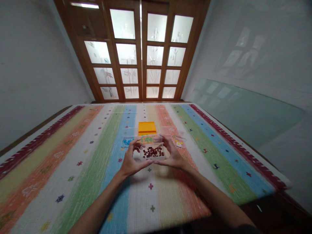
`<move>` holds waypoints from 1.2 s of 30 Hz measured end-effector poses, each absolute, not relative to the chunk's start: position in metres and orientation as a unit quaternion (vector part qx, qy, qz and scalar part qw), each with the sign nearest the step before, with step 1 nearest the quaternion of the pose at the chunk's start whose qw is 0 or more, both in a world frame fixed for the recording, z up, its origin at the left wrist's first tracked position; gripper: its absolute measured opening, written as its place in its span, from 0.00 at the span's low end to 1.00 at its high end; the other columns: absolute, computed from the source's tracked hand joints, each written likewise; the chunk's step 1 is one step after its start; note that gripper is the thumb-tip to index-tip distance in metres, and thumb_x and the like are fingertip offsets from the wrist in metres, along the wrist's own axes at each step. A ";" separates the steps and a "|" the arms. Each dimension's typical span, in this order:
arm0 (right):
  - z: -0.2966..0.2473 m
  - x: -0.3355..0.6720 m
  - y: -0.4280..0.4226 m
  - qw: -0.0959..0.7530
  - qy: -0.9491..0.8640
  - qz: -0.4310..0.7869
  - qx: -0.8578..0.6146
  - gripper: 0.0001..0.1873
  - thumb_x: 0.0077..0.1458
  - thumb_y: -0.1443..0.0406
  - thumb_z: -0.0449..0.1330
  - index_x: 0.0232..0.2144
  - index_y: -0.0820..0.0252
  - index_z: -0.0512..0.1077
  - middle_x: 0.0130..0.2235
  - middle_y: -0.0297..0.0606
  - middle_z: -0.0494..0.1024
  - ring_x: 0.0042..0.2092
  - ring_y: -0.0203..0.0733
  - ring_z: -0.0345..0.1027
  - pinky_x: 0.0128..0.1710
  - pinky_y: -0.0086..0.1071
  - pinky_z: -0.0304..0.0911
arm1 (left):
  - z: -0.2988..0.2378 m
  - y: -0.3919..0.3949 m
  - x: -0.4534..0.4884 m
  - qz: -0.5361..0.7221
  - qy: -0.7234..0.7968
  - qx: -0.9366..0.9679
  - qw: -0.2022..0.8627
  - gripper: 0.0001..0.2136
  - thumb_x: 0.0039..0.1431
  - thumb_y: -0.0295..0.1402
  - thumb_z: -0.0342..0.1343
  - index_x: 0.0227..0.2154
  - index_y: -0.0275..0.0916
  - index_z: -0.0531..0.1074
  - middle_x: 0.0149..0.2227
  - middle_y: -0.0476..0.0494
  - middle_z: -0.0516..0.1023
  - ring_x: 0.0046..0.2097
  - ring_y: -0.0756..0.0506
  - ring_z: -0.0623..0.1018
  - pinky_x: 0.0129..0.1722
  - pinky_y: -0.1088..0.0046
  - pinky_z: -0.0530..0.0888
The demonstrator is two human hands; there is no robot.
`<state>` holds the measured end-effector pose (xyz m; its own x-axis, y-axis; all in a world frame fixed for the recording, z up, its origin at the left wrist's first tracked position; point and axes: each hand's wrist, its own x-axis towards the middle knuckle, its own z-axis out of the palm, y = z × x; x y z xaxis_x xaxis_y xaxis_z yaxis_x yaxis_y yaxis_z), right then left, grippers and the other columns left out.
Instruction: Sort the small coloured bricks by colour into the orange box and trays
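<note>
Between my two hands is a clear plastic box [159, 158] with small dark brown pieces [153, 152] in it. My left hand [133, 161] grips its left side, thumb along the near edge. On the opposite side my right hand [174, 154] wraps round it, its thumb also at the near edge. The clear lid seems to stand raised at the far side, with green pieces [147, 139] showing through or behind it. Just left of it a clear box of blue pieces [128, 142] lies on the cloth. Yellow and white pieces [179, 143] sit in another clear box at the right.
A yellow open case [147, 126] stands behind the clear boxes. The long table wears a striped cloth [92, 169] with small printed figures. A glass sheet [243, 107] leans along the right wall. Wooden doors with glass panes [130, 53] close off the far end.
</note>
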<state>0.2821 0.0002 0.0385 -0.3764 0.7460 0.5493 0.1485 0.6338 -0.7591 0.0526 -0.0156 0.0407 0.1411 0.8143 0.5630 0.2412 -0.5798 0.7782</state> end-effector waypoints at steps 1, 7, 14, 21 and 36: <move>0.038 0.282 0.000 0.480 -0.766 0.315 -0.290 0.55 0.44 0.55 0.76 0.67 0.46 0.49 0.62 0.48 0.64 0.62 0.52 0.63 0.58 0.46 0.66 | 0.041 -0.016 0.053 0.540 0.371 0.707 0.266 0.41 0.44 0.39 0.73 0.60 0.46 0.59 0.43 0.44 0.75 0.42 0.43 0.76 0.43 0.65 0.73; 0.037 0.281 0.001 0.506 -0.741 0.344 -0.277 0.48 0.45 0.54 0.75 0.61 0.47 0.54 0.58 0.46 0.68 0.59 0.50 0.66 0.57 0.45 0.67 | 0.041 -0.015 0.048 0.546 0.340 0.703 0.304 0.40 0.44 0.39 0.74 0.59 0.46 0.61 0.47 0.41 0.74 0.48 0.40 0.76 0.46 0.62 0.74; 0.048 0.279 -0.003 0.533 -0.740 0.307 -0.273 0.34 0.49 0.51 0.73 0.52 0.47 0.61 0.54 0.43 0.68 0.57 0.49 0.67 0.56 0.45 0.67 | 0.043 -0.017 0.051 0.557 0.333 0.670 0.361 0.31 0.49 0.38 0.71 0.54 0.46 0.64 0.51 0.40 0.74 0.52 0.40 0.77 0.51 0.61 0.75; 0.060 0.281 -0.006 0.527 -0.769 0.250 -0.261 0.22 0.53 0.54 0.71 0.45 0.49 0.66 0.49 0.40 0.71 0.53 0.47 0.68 0.53 0.45 0.67 | 0.043 -0.016 0.057 0.572 0.310 0.641 0.407 0.24 0.49 0.39 0.72 0.46 0.43 0.68 0.46 0.41 0.76 0.48 0.41 0.79 0.50 0.62 0.76; 0.066 0.286 -0.006 0.486 -0.808 0.213 -0.256 0.18 0.56 0.56 0.69 0.49 0.47 0.78 0.48 0.40 0.70 0.52 0.46 0.67 0.53 0.43 0.68 | 0.048 -0.019 0.062 0.592 0.283 0.601 0.456 0.20 0.47 0.32 0.73 0.42 0.42 0.71 0.44 0.45 0.78 0.47 0.44 0.80 0.49 0.67 0.76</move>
